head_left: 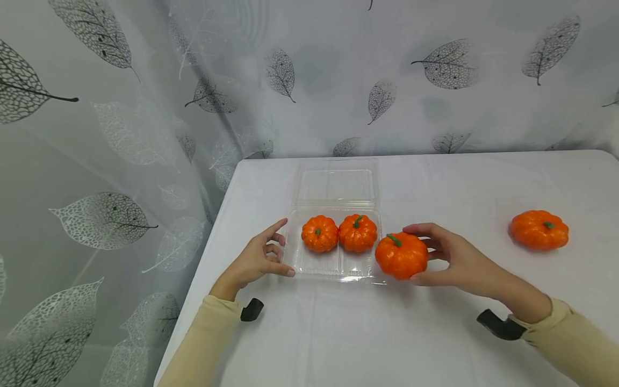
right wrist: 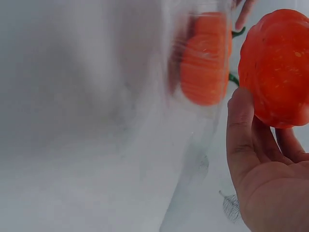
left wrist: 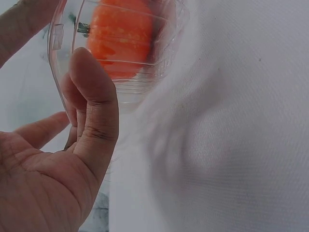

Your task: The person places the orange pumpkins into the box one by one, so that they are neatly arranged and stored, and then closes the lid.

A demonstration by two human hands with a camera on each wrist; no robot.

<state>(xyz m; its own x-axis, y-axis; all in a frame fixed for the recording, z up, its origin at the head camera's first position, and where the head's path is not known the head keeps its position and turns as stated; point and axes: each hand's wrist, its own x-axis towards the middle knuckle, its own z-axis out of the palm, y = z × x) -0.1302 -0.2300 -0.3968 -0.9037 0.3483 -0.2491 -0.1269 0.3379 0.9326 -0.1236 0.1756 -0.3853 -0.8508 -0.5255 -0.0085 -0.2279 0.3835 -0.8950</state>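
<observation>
A clear plastic clamshell container (head_left: 314,269) lies with its lid (head_left: 336,183) folded back. Two small orange pumpkins with green stems sit side by side in it, a left one (head_left: 319,234) and a right one (head_left: 358,233). At the container's left side, my left hand (head_left: 261,258) holds the rim, thumb at the front corner and index finger stretched toward the back. My right hand (head_left: 450,258) grips a third pumpkin (head_left: 401,256) between thumb and fingers, beside the container's right edge. In the right wrist view this pumpkin (right wrist: 277,67) appears higher than the container.
Another orange pumpkin (head_left: 539,230) rests on the white-covered table (head_left: 348,333) at the right. A leaf-patterned curtain (head_left: 319,80) hangs behind the table and along its left side. Dark wrist mounts (head_left: 500,325) stick out by both sleeves.
</observation>
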